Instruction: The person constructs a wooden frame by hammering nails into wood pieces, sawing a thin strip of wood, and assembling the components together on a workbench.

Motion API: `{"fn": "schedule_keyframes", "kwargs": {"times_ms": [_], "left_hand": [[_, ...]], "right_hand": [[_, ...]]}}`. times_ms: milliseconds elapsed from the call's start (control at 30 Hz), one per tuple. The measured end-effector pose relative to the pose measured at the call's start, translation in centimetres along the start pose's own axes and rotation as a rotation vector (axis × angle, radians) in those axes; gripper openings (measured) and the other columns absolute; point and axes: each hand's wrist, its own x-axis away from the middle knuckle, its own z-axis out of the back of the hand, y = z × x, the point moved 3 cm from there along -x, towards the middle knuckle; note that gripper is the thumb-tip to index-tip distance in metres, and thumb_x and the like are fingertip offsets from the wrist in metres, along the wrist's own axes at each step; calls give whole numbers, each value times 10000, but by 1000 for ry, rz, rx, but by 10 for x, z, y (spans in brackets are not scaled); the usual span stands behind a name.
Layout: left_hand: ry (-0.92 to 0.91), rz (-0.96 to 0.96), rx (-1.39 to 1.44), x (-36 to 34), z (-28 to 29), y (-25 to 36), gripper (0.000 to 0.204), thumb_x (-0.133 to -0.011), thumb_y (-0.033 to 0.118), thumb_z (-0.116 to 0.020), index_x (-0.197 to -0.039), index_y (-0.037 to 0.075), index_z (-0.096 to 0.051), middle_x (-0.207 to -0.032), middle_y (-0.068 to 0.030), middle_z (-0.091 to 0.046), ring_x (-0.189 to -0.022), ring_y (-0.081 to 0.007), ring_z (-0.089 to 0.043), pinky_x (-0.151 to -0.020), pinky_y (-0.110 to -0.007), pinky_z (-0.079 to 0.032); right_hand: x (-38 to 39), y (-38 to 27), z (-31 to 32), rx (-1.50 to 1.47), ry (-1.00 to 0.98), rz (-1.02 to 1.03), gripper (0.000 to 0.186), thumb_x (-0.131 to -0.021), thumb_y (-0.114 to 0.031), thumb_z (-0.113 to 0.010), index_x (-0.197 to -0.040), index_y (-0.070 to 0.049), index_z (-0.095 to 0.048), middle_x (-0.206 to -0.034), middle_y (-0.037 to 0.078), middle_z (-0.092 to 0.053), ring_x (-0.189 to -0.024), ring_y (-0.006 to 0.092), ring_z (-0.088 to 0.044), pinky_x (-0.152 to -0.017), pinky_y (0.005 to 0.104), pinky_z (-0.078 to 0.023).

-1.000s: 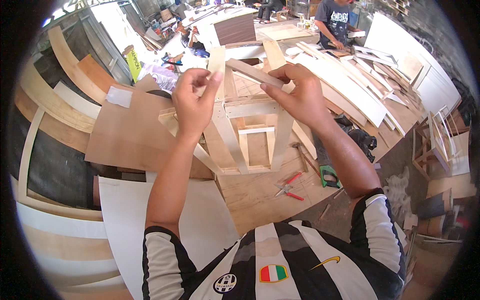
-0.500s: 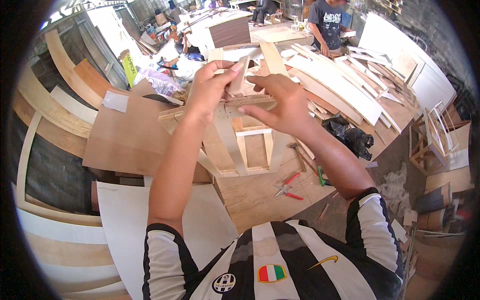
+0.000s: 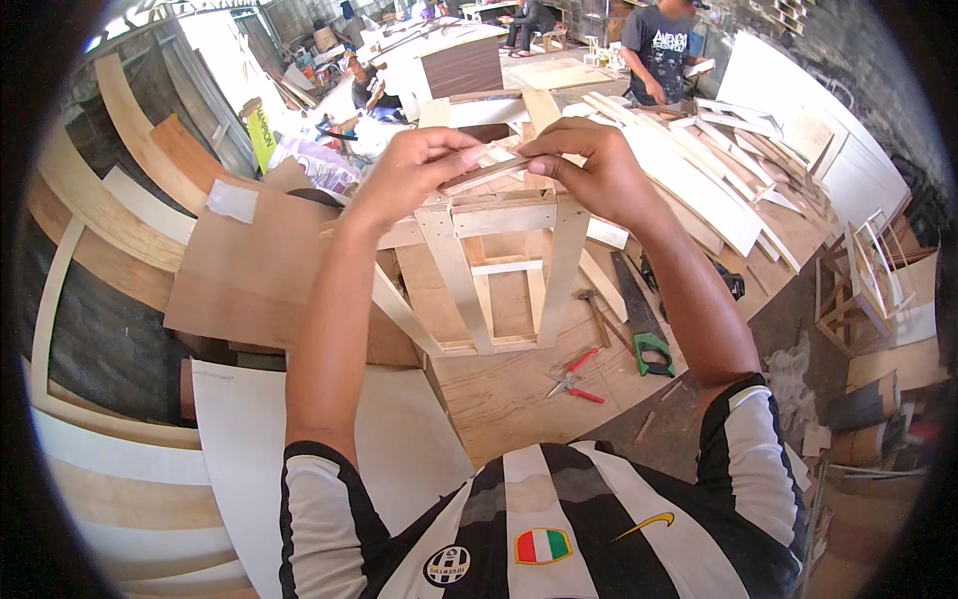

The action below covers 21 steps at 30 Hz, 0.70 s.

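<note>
With the slatted timber frame (image 3: 451,268) as the dial's centre and twelve pointing away from the wearer, the left hand (image 3: 407,172) sits near eleven o'clock and the right hand (image 3: 601,168) between one and two. Each is closed in a thumb-and-finger pinch on one wooden strip (image 3: 487,175), which lies at twelve, over the frame's far upper end; whether it touches the timber below cannot be told. The strip slants, its right end further off. Handling it well probably depends on a light, equal pinch near both ends, wrists level so that it does not twist, and fingertips clear of its lower edge.

The frame is pale, straight-sawn stock with flat faces and square edges, its slats drawing together toward the wearer; a narrow white crossbar (image 3: 506,267) spans its inside. At two o'clock lies a lumber pile (image 3: 714,175) of long, thin boards, some white-faced. The plywood sheet (image 3: 474,404) beneath the frame shows wavy grain at six. A smooth white panel (image 3: 394,424) fills seven, and a matt tan board (image 3: 261,275) nine. Between three and four rests a handsaw (image 3: 639,314) with a tapering blade and a green looped grip; close by it, a wooden-handled hammer (image 3: 600,317); at five, splayed red-handled pliers (image 3: 571,380).
</note>
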Motion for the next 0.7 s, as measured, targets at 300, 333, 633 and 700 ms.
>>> {"fn": "schedule_keyframes", "kwargs": {"times_ms": [300, 333, 633, 700], "left_hand": [[28, -258, -493, 9, 10, -19, 347, -916, 314, -837, -1137, 48, -809, -1101, -122, -773, -1063, -236, -684, -997, -370, -512], [29, -281, -526, 9, 9, -22, 353, -888, 320, -857, -1144, 80, -816, -1117, -109, -758, -1120, -245, -655, -1033, -383, -486], [143, -308, -791, 19, -1, -25, 383, -759, 380, -918, -1114, 252, -856, -1165, -85, -694, -1238, -267, -565, -1168, -443, -344], [157, -312, -784, 20, -2, -26, 382, -750, 394, -921, -1104, 264, -859, -1173, -85, -688, -1234, -271, -566, -1166, -443, -348]], "right_hand": [[16, 7, -14, 225, 28, 77, 167, -840, -156, -850, -987, -79, -831, -962, 80, -783, -960, 300, -676, -836, 411, -556], [17, 8, -16, 225, 27, 79, 167, -840, -156, -850, -987, -79, -831, -962, 80, -783, -960, 300, -676, -836, 411, -556], [29, 25, -19, 135, 15, -131, 317, -790, -244, -904, -1069, -116, -827, -965, 82, -776, -1027, 266, -637, -855, 403, -553], [32, 25, -13, 157, 16, -92, 292, -800, -247, -897, -1053, -118, -830, -1017, 60, -785, -1041, 260, -628, -885, 402, -548]]}}
